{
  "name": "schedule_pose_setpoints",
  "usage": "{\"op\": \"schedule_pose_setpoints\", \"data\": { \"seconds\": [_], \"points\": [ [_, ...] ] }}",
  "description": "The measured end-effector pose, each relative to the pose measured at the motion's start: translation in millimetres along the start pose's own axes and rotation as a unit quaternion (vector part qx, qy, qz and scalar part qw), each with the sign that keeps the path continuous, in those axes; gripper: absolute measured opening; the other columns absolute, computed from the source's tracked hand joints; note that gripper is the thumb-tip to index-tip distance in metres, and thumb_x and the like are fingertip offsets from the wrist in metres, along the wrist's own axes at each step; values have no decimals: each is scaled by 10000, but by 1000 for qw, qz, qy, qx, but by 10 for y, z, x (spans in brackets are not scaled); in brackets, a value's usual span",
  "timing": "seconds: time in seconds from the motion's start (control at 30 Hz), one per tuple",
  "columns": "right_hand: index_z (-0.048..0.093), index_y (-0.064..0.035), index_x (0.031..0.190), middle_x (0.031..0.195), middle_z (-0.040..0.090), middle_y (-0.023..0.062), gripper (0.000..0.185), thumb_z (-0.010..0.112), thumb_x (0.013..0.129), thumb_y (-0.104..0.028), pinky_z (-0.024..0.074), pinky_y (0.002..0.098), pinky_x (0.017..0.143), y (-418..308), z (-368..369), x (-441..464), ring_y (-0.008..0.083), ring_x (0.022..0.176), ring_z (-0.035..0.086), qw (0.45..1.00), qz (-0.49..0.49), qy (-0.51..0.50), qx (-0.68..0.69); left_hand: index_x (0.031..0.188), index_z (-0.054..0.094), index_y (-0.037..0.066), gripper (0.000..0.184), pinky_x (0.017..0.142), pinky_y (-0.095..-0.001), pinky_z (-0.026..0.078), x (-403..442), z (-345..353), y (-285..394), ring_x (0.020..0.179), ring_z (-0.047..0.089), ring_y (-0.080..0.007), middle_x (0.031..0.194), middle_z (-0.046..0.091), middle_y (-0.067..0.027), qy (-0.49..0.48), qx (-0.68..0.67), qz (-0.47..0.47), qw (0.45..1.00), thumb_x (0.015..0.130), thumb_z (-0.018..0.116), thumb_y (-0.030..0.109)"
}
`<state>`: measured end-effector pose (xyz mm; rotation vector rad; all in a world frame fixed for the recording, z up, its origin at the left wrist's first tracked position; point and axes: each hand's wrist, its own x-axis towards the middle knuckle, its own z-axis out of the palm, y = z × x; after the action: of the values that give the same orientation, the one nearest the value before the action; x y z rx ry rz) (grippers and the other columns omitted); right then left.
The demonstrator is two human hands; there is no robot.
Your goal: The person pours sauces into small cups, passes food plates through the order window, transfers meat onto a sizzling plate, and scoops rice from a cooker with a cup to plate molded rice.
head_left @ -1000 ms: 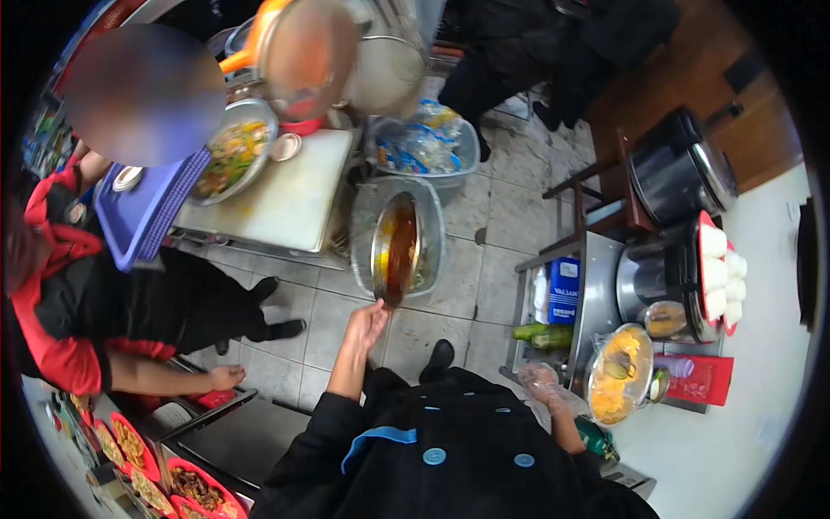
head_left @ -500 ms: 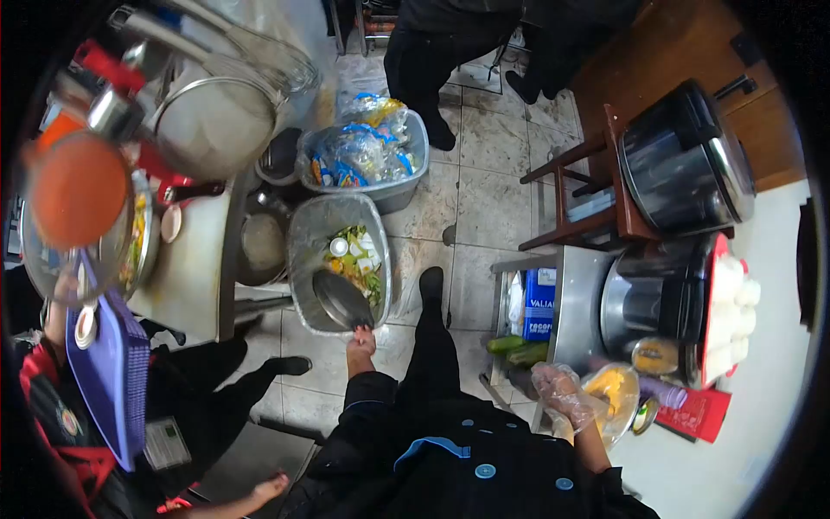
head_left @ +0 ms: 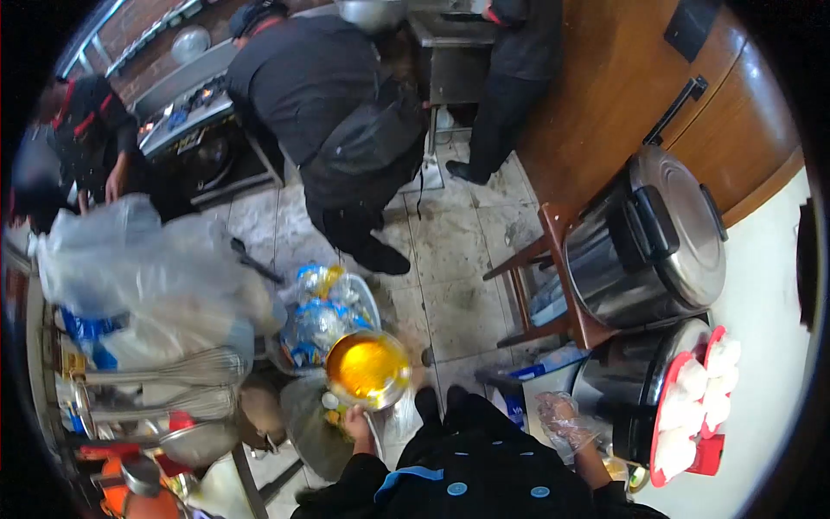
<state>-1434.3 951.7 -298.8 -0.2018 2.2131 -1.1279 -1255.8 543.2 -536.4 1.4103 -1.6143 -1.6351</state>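
Note:
My left hand (head_left: 356,426) grips the near rim of a metal bowl (head_left: 399,381), whose inside is coated or filled with something yellow-orange, blurred by motion. The bowl is tilted beside and partly above a grey waste bin (head_left: 303,424) with food scraps in it. My right hand (head_left: 560,419), in a clear plastic glove, hangs by the steel counter at the right, its fingers loosely apart with nothing visible in them. A bowl with yellow food (head_left: 616,467) shows partly below my right forearm.
A second bin (head_left: 367,298) full of plastic wrappers stands ahead. Large steel pots (head_left: 644,238) and red trays of white rounds (head_left: 679,415) line the right. Whisks (head_left: 173,372) lie at the left. A co-worker in black (head_left: 320,112) bends ahead; others stand nearby.
My left hand has lifted the bowl from inside the waste bin and turned its inner side into view. My right hand has moved off the yellow food. The view has tilted up toward the co-workers.

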Motion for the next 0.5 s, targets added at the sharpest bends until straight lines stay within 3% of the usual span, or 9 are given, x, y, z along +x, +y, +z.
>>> {"op": "schedule_pose_setpoints", "data": {
  "seconds": [0.03, 0.07, 0.1, 0.17, 0.23, 0.27, 0.3, 0.37, 0.5],
  "points": [
    [551, -6, 976, 730, 550, 52, 223, 526, 759, -47, 433, 248, 556, -115, -63, 157, 118, 666, 544, 991, -38, 21, -123, 675, 532, 34, 156, 515, -238, 345, 168, 400, 296, 553, 403, -81, 600, 446, 49, -80, -64, 10, 995, 820, 559, 84],
    [551, -6, 976, 730, 550, 52, 223, 526, 759, -47, 433, 248, 556, -138, -102, 369, 118, 666, 544, 992, -41, 29, -116, 676, 549, 33, 167, 531, -237, 352, 277, 868, 691, 565, 411, -78, 605, 455, 51, -159, -125, 18, 979, 822, 576, 108],
    [543, -13, 916, 709, 539, 51, 168, 523, 755, -54, 426, 268, 539, -105, -124, 636, 124, 630, 530, 998, -55, 38, 20, 632, 537, 48, 219, 509, -223, 340, 373, 1356, 1031, 556, 409, -65, 604, 461, 55, -141, -25, -19, 990, 822, 596, 140],
    [535, -21, 856, 689, 528, 50, 114, 519, 750, -62, 419, 289, 523, -234, -241, 1277, 129, 593, 517, 983, -82, 47, 158, 628, 535, 81, 216, 458, -194, 295, 590, 2387, 1497, 528, 388, -31, 589, 456, 59, -232, -99, 11, 968, 821, 607, 147],
    [566, -59, 747, 657, 539, 104, 125, 529, 764, -177, 412, 376, 557, -500, -469, 1996, 203, 620, 541, 997, -40, 24, -63, 635, 530, 93, 206, 443, -202, 290, 627, 3317, 2421, 484, 386, -48, 556, 443, 55, -305, -125, -24, 944, 823, 598, 139],
    [562, -60, 732, 653, 530, 127, 153, 531, 765, -206, 414, 395, 559, -315, -476, 2506, 240, 617, 539, 993, -46, 78, -71, 623, 518, 94, 216, 446, -202, 295, 719, 3783, 2751, 482, 402, -58, 556, 453, 46, -333, -124, 17, 934, 823, 591, 131],
    [558, -61, 717, 648, 521, 150, 184, 533, 766, -236, 416, 415, 560, -112, -484, 3015, 277, 614, 537, 987, -51, 132, -78, 604, 502, 91, 235, 441, -212, 304, 723, 4183, 3254, 483, 422, -70, 551, 465, 32, -335, -116, -2, 935, 820, 587, 122],
    [593, -86, 793, 753, 570, 132, 150, 572, 751, -229, 457, 379, 658, 952, -333, 4404, 281, 718, 557, 976, -70, 181, 98, 581, 502, 82, 262, 422, -227, 320, 900, 4981, 3976, 464, 446, -91, 530, 486, -9, -323, -171, -18, 931, 831, 567, 124],
    [590, -85, 927, 904, 585, 108, 250, 538, 795, -290, 463, 371, 745, 988, -525, 5128, 249, 832, 558, 959, -113, 175, 194, 656, 559, 24, 195, 371, -225, 347, 1529, 6122, 5079, 419, 479, -118, 557, 560, -70, -245, -182, 91, 948, 829, 560, 114]
  ]
}}
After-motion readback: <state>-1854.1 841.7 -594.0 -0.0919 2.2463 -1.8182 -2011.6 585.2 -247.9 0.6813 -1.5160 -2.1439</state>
